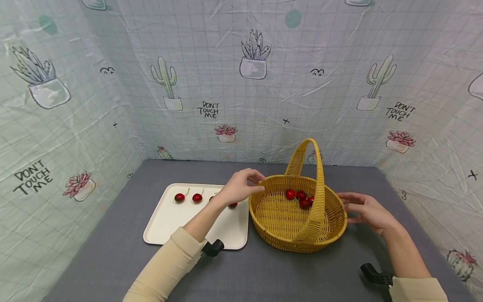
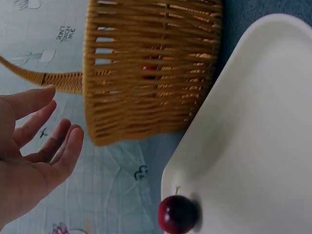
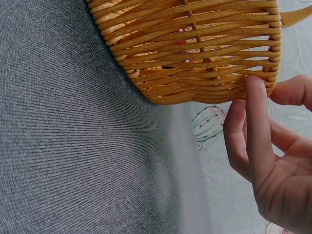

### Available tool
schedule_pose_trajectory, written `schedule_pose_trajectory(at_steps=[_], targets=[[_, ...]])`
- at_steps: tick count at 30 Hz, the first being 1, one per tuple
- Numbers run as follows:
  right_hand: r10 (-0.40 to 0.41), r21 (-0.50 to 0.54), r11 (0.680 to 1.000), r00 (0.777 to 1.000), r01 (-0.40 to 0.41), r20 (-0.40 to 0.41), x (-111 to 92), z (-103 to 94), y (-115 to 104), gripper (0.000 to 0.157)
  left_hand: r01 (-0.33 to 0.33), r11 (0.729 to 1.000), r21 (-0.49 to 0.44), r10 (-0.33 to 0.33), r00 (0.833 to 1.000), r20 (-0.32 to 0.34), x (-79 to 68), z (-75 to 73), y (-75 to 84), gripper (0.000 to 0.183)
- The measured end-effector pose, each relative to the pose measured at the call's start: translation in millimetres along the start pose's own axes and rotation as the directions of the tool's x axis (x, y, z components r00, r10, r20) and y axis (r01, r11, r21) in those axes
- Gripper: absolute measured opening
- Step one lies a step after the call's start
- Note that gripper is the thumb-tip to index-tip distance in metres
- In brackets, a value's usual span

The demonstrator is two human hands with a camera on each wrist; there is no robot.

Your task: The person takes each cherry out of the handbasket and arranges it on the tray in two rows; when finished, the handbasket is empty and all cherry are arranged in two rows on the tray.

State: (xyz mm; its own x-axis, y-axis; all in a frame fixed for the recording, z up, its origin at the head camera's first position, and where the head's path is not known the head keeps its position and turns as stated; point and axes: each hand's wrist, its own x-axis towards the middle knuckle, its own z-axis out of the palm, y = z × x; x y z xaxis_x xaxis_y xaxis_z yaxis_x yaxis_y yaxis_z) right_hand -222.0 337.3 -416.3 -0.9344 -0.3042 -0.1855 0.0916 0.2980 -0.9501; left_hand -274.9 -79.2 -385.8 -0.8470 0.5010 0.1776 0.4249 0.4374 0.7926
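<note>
A yellow woven basket point(image 1: 279, 241) with a tall arched handle point(image 1: 320, 188) stands upright on the table. Inside it, several red cherries point(image 1: 304, 204) lie together toward the back right. My left hand point(image 1: 239, 186) hovers by the basket's left rim with loosely bent fingers; in the left wrist view a gap shows between its fingertips and the weave. On the opposite side, my right hand point(image 1: 367, 209) touches the basket's outer wall with its fingertips point(image 3: 256, 90) near the rim. Neither palm holds anything.
Left of the basket lies a cream tray point(image 1: 173, 228) with several stemmed cherries point(image 1: 179, 197) in a row along its far side; my left hand and forearm partly cover that row. Grey cloth point(image 1: 294, 277) covers the table. A printed curtain point(image 1: 226, 84) surrounds its back and sides.
</note>
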Motion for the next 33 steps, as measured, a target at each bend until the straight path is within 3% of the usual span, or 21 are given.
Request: schedule_pose_trajectory(at_steps=[14,33], targets=[[-0.007,0.002,1.000,1.000,0.007,0.001,0,-0.8,1,0.061,-0.019,1.000,-0.014,0.019,0.998,0.053,24.3,40.3,3.8,0.026],[-0.003,-0.005,1.000,1.000,0.003,-0.003,-1,-0.2,1,0.062,0.068,0.998,0.019,-0.070,0.986,0.154,51.8,75.8,7.7,0.028]])
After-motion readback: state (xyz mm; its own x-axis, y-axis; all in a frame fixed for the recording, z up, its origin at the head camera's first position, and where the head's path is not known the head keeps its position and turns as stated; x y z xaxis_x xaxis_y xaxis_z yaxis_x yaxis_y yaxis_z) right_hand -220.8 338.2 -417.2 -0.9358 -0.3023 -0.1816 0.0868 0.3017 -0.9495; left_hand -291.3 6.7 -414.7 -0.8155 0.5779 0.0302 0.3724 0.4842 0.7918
